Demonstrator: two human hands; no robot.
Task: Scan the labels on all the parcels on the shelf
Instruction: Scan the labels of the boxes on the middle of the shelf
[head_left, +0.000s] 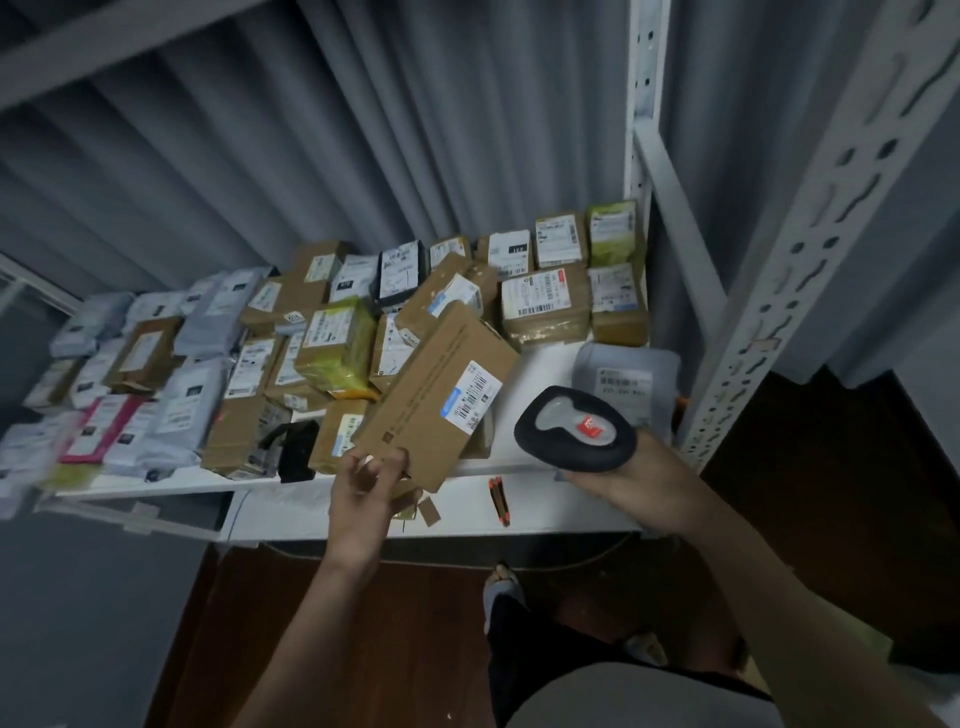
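A grey curtain (311, 135) hangs in long folds behind everything, from nine o'clock round to one. White slotted metal uprights (810, 249) rise at two o'clock, one nearer, one further back against the curtain. Down at six o'clock the floor (363, 639) is dark reddish-brown wood. The light is dim and cool, bluish on the fabric.
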